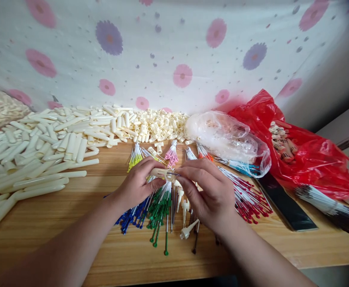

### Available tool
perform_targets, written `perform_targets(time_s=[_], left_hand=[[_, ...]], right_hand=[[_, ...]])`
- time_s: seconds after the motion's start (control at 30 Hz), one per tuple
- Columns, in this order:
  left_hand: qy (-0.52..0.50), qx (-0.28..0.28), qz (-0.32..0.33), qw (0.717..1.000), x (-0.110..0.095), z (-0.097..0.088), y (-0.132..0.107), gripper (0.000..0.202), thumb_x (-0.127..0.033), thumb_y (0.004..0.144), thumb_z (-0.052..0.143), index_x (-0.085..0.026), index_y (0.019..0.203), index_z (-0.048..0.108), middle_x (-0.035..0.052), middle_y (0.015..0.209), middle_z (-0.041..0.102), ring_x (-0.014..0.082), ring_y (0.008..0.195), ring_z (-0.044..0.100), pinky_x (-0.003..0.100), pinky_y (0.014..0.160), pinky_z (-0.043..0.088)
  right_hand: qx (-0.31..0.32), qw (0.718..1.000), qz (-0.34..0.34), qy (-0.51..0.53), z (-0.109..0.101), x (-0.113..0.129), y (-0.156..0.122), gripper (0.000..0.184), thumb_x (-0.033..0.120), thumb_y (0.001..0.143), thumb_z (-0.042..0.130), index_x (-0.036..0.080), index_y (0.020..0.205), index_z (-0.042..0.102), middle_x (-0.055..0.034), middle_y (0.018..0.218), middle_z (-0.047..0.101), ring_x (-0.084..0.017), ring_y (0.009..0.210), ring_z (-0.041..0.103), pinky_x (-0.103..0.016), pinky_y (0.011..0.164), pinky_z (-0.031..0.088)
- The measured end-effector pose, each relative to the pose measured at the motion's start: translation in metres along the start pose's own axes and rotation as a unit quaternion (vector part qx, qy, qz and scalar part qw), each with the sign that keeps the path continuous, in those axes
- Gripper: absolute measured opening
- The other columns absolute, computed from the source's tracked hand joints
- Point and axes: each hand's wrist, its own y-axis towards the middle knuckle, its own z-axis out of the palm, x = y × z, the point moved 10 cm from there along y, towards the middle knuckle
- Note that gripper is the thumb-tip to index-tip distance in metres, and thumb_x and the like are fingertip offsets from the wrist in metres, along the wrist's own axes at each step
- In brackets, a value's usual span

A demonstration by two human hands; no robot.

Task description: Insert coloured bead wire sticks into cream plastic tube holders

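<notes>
Fingers (155,183) of the left hand (135,186) are closed narrow round a short cream tube (161,173), thumb below, fingertips above. Fingers (190,173) of the right hand (211,193) are pinched close at the tube's right-hand tip; whether a thin stem sits between them is too small to tell. The tube is held just above the worktop (72,223), its long axis level and running left to right, between both hands. The left hand carries most of its length. Directly beneath lie green-tipped pins (159,211), with blue-tipped pins (132,217) to the left and red-tipped pins (249,199) to the right. Further off, a heap of long cream tubes (42,147) lies at the left, and a clear bag (222,135) and a red bag (312,159) at the right
</notes>
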Motion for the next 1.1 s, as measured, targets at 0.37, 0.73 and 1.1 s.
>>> perform_targets(time_s=[0.37, 0.73, 1.1], left_hand=[[0.034, -0.001, 0.016, 0.999, -0.010, -0.003, -0.001, 0.038, -0.045, 0.093, 0.034, -0.016, 0.101, 0.057, 0.0058, 0.093, 0.054, 0.0192, 0.090, 0.052, 0.031, 0.079, 0.043], [0.121, -0.054, 0.026, 0.991, -0.012, -0.011, -0.002, 0.041, -0.049, 0.090, 0.036, -0.016, 0.098, 0.059, 0.0076, 0.090, 0.055, 0.0202, 0.087, 0.053, 0.033, 0.076, 0.044], [0.195, -0.082, 0.013, 0.977, -0.010, -0.019, -0.003, 0.038, -0.048, 0.089, 0.041, -0.017, 0.098, 0.061, 0.0067, 0.085, 0.055, 0.0212, 0.082, 0.053, 0.033, 0.072, 0.044]], right_hand=[[0.015, 0.999, 0.029, -0.039, 0.005, -0.015, 0.002, 0.006, 0.012, 0.079, 0.061, 0.017, 0.081, 0.064, -0.0027, 0.080, 0.051, -0.013, 0.076, 0.053, -0.027, 0.064, 0.045], [0.026, 0.995, 0.092, 0.031, 0.013, -0.032, 0.001, 0.009, 0.009, 0.077, 0.059, 0.017, 0.075, 0.062, -0.0020, 0.080, 0.051, -0.014, 0.075, 0.052, -0.028, 0.067, 0.044], [-0.004, 0.984, 0.152, 0.091, 0.023, -0.043, -0.006, 0.010, 0.014, 0.082, 0.056, 0.017, 0.079, 0.065, -0.0031, 0.081, 0.056, -0.014, 0.078, 0.056, -0.029, 0.071, 0.047]])
